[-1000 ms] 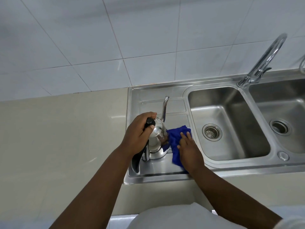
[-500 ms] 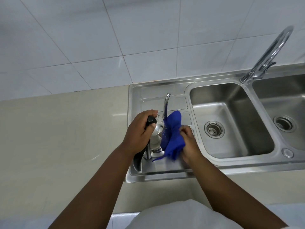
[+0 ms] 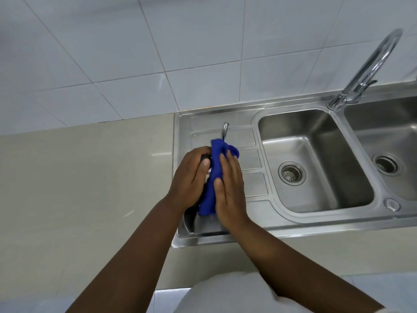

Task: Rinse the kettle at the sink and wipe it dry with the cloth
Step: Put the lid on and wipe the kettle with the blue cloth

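A steel kettle stands on the sink's drainboard [image 3: 250,163]; only its thin spout [image 3: 224,130] and the lower end of its black handle [image 3: 190,219] show. My left hand [image 3: 191,179] grips the black handle top. A blue cloth [image 3: 214,175] is draped over the kettle's body, and my right hand [image 3: 229,188] presses it flat against the kettle, fingers extended. The kettle's body is hidden by cloth and hands.
Right of the drainboard lies a steel basin [image 3: 316,168] with a drain strainer [image 3: 291,173], then a second basin [image 3: 388,154]. A curved tap [image 3: 370,68] rises behind them. Beige counter [image 3: 85,188] spreads left; white tiled wall behind.
My right hand lifted the blue cloth from the drainboard up the kettle's side and now spreads it over the kettle's body. My left hand kept hold of the handle.
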`<state>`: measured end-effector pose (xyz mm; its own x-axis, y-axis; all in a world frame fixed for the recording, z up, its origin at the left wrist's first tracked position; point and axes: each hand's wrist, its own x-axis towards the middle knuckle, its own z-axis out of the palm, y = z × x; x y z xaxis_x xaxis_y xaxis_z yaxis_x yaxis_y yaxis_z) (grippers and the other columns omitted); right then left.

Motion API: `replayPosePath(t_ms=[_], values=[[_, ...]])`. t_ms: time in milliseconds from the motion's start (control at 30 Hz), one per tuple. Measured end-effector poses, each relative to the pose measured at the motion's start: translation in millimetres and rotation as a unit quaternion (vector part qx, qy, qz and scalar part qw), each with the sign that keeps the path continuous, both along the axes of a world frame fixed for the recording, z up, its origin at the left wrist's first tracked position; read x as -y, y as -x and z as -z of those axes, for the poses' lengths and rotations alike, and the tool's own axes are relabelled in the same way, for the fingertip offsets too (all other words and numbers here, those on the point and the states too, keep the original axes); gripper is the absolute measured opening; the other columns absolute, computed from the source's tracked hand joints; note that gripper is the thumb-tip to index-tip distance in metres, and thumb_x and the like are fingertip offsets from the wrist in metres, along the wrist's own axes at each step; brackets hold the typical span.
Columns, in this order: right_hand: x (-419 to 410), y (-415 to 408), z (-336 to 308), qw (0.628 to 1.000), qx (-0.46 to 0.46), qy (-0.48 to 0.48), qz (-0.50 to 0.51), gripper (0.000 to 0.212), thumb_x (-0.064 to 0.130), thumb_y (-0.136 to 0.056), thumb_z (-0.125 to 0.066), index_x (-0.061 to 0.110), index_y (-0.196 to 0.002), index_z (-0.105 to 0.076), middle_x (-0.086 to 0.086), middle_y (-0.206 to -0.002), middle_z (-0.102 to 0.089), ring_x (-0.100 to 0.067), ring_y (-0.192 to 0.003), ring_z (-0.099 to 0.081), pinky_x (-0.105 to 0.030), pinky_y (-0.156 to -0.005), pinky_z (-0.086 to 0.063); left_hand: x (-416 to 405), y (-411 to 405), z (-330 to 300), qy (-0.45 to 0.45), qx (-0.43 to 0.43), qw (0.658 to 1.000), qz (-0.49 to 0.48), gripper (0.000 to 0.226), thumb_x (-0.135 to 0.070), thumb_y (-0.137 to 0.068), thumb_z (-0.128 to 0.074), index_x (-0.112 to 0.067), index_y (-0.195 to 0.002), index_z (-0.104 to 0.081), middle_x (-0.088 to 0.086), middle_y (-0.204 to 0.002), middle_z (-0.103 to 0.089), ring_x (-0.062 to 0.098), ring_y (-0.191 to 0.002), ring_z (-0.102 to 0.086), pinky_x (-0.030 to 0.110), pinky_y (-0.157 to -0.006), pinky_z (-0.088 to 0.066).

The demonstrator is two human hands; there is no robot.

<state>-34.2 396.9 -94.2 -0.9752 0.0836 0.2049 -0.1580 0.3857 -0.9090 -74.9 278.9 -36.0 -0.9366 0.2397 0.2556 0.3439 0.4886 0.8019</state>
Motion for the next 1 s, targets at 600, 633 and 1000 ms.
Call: replayPosePath(t_ms=[600, 633, 1000], values=[[21, -35, 41, 0.987, 0.084, 0.051, 0.126, 0.06, 0.056, -0.099, -0.014, 0.033, -0.152, -0.003, 0.002, -0.166, -0.009, -0.017, -0.154, -0.009, -0.041, -0.125, -0.015, -11, -11, 3, 0.003, -0.007, 0.996, -0.084, 0.034, -0.029, -0.102, -0.034, -0.017, -0.124, -0.057, -0.006, -0.123, -0.06, 0.011, -0.117, -0.054, 0.026, -0.101, -0.042], [21, -41, 52, 0.98, 0.127, 0.076, 0.132, 0.057, 0.055, -0.098, -0.015, 0.038, -0.15, 0.0, 0.006, -0.165, -0.007, -0.014, -0.153, -0.01, -0.041, -0.125, -0.018, -11, -11, 4, 0.007, -0.003, 0.996, -0.087, 0.034, -0.029, -0.102, -0.034, -0.017, -0.124, -0.057, -0.006, -0.124, -0.06, 0.011, -0.118, -0.053, 0.027, -0.101, -0.042], [20, 10, -7, 0.982, 0.067, 0.109, 0.142, 0.06, 0.055, -0.1, -0.015, 0.029, -0.151, -0.031, 0.006, -0.158, -0.036, -0.01, -0.149, -0.025, -0.031, -0.124, -0.017, -11, -7, -2, 0.033, -0.042, 0.997, -0.052, 0.026, -0.025, -0.1, -0.044, -0.018, -0.123, -0.054, -0.016, -0.112, -0.055, -0.001, -0.106, -0.05, 0.012, -0.092, -0.037]])
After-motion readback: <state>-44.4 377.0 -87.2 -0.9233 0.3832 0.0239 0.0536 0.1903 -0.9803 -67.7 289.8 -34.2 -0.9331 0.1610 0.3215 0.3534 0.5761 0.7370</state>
